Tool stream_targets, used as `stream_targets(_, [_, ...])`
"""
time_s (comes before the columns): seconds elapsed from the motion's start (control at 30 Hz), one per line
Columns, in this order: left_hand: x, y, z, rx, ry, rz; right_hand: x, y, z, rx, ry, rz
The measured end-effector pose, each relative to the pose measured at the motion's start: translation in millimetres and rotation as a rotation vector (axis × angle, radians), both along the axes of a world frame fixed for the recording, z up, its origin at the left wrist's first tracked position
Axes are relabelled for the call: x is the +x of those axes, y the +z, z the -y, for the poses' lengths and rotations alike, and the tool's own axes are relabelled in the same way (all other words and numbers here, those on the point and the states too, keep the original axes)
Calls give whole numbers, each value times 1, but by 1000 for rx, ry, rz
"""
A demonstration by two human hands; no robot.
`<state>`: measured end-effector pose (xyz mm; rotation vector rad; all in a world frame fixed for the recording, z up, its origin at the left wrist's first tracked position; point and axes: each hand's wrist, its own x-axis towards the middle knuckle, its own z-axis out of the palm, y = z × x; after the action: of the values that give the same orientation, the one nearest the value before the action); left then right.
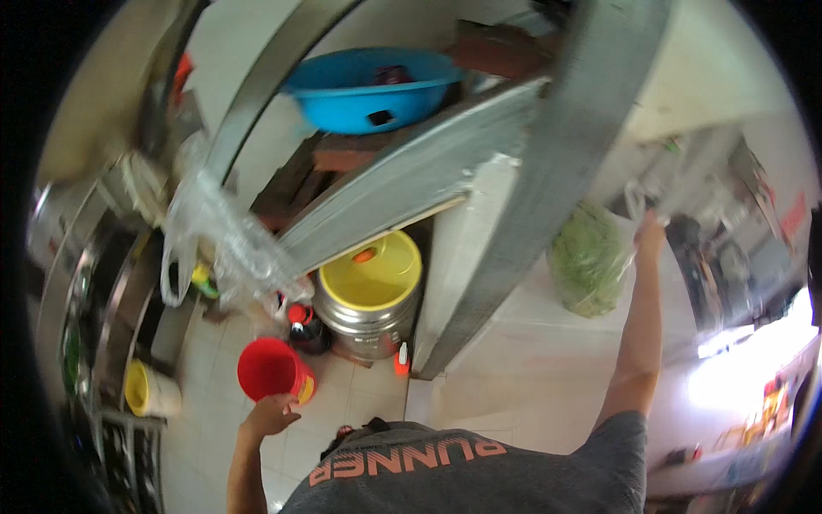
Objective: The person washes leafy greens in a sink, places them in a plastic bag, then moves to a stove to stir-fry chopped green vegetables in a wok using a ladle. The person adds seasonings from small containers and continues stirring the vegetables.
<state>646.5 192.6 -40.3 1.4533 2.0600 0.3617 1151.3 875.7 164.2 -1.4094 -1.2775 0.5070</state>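
My right hand (pixel 650 231), at the end of an outstretched arm, grips the gathered top of a clear plastic bag (pixel 624 266). Leafy green vegetables (pixel 584 257) fill the bag, which hangs beside a white surface. Lower down at the left, my left hand (pixel 270 414) has nothing in it, its fingers loosely apart. In the picture it overlaps the near rim of a red plastic bucket (pixel 270 366) on the floor; whether they touch I cannot tell.
A steel frame post (pixel 546 193) stands between my arms. Behind it are a blue basin (pixel 379 90) and a steel pot (pixel 366 327) topped by a yellow basin (pixel 372 276). Clear plastic bags (pixel 225 231) hang at left, near a dark bottle with a red cap (pixel 307 327).
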Motion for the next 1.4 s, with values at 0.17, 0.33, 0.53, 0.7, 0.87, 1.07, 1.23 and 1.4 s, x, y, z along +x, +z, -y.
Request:
stream_targets(0.17, [32,-38,55,-97,94,70,-72,-179,0,-232,569,522])
stream_targets(0.33, [53,-76,150,-293,468,19,-193,-238,125,143,866,831])
stream_targets(0.53, [113,-167,324,-381,1028,76,-379,-344,384,140,1421,789])
stream_targets(0.7, [171,-257,432,-438,1349,814,-475,-403,591,-103,1821,857])
stream_targets(0.87, [103,-272,525,7,1001,737,-539,-431,695,-284,1970,906])
stream_targets(1.07, [-48,-183,639,248,1849,218,-716,-421,764,-126,2164,659])
stream_targets(1.23, [-131,-163,709,154,1982,11,-893,-399,837,205,2117,1298])
stream_targets(1.4, [-119,-214,774,-23,1996,16,-1039,-399,1015,397,2175,1494])
